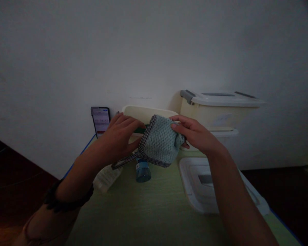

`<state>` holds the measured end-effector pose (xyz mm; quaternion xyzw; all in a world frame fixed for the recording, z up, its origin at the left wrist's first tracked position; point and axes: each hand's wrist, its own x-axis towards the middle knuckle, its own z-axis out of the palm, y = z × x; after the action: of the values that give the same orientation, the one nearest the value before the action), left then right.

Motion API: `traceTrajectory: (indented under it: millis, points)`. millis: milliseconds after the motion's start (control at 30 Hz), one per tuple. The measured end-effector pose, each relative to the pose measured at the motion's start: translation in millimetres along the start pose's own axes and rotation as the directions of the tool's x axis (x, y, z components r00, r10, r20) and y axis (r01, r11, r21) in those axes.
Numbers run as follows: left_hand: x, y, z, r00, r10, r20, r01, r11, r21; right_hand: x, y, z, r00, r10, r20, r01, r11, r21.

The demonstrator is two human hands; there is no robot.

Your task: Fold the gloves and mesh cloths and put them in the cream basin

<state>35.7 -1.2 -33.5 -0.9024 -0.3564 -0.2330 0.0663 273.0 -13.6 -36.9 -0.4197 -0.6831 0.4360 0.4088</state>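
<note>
The cloth (160, 140) is at the centre of the frame, held above the table (143, 215). It is pale blue-green and textured, with a dark, checked trim (146, 136) along its left and lower edges. A strap (125, 160) of the same pattern extends from the lower left corner of the cloth.

The right hand (193, 133), right of centre, is closed on the right side of the cloth. The thumb lies on the front face, and the cloth is bunched beside the fingers. The left hand (122, 131), left of centre, is at the left edge, with a gap between thumb and fingers. The fingertips meet the trim; whether they grip it cannot be told.

A blue bottle (143, 172) is located below the cloth, lower centre. A clear packet (106, 178) lies to its left, partly behind the strap. A phone (102, 120) leans against the wall (143, 51), left of centre. An open box (150, 111) is positioned behind the cloth. A lidded box (213, 112) occupies the right of the frame; a white lid (195, 186) lies below it, partly covered by the right forearm.
</note>
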Motion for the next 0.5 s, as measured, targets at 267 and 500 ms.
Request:
traceTrajectory:
  millis: [267,500]
  points:
    - [-16.6,41.6,-23.8,0.989,-0.149,-0.014,0.101,0.735,-0.671,-3.8,-10.5,20.8,0.997,-0.065,-0.047,0.075,0.967,0.243]
    - [-37.2,55.8,39.6,0.889,-0.375,0.262,0.382,0.292,-0.877,-42.8,34.1,62.3,0.995,-0.018,-0.098,0.033,0.988,0.151]
